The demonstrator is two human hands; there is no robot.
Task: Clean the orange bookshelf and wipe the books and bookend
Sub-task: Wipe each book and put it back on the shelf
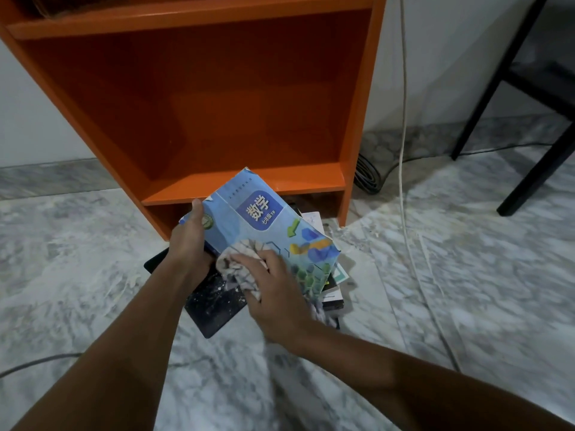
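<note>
1. While the left hand (189,241) grips the blue maths textbook (258,219) by its edge, the right hand (273,284) clutches a bunched cloth (239,264) against the cover.
2. The orange bookshelf (199,113) stands just beyond both hands.
3. More books (214,303) lie beneath them.

head view | worn high, facing forward-down | near orange bookshelf (199,88) | floor (466,275) edges perhaps motion-blurred

A book (258,225) held before the bookshelf (199,98), above books (333,284) stacked on the floor (466,275).
</note>
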